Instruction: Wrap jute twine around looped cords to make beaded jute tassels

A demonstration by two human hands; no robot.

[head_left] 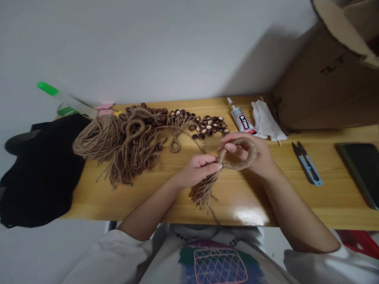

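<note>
- Right hand [254,157] curled around a jute-wrapped ring [240,154]; the ring runs over the fingers, thumb and forefinger closed on its upper left arc. Grip firm, hand mostly closed.
- Left hand [197,169] just left of the ring, fingertips pinched shut on the point where the ring meets its tassel [204,191]. The 2 hands nearly touch at that junction.
- Tassel hangs down from the pinch toward the near table edge, frayed ends spread on the wood; 1 thin strand trails further toward the person's shirt.
- Ring held slightly above the wooden table [296,197], about mid-width, between the 2 hands and closer to the right palm.
- Behind the hands, far side of the table: scatter of brown beads [209,127], some showing pale faces.
- Left of the beads: heap of finished rings and tassels [139,142], then a loose bundle of jute twine [97,138]. 1 small loop [175,146] lies apart from the heap.
- Glue tube [242,120] lies just behind the right hand, beside a crumpled white tissue [266,120].
- Blue thread snips [308,163] well right of the right hand; a dark phone [359,169] further right.
- Cardboard box [325,86] at far right; black cloth [41,169] over the left end.
</note>
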